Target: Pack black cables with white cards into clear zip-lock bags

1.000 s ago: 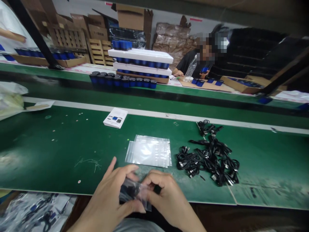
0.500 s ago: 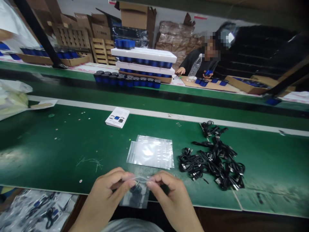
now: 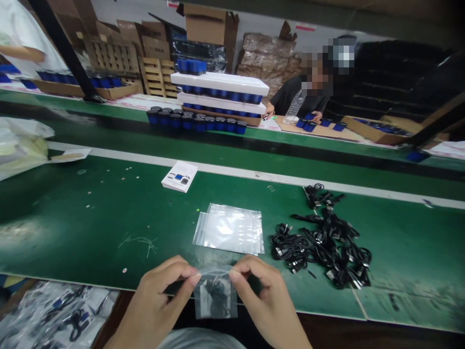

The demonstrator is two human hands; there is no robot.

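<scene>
A small clear zip bag [image 3: 215, 300] hangs at the table's near edge, with a dark coiled item, likely a cable, and something pale inside it. My left hand [image 3: 165, 291] pinches the left end of its top strip between thumb and forefinger. The right end is pinched the same way by my right hand [image 3: 259, 288]. Just beyond my hands lies a stack of flat clear zip bags [image 3: 228, 228]. Right of that stack, black coiled cables [image 3: 323, 242] with metal plugs lie in a loose pile.
A stack of white printed leaflets [image 3: 179, 176] lies beyond the bags. Filled plastic bags [image 3: 54, 315] sit in a box at lower left. Across the bench are blue black-lidded containers [image 3: 196, 121], white trays [image 3: 221, 83] and a co-worker [image 3: 305, 97] near a bottle.
My hands have moved slightly apart, drawing the bag's top edge wider. The bag now hangs straighter and further right. Across the bench, the co-worker's hand with a blue container has lowered.
</scene>
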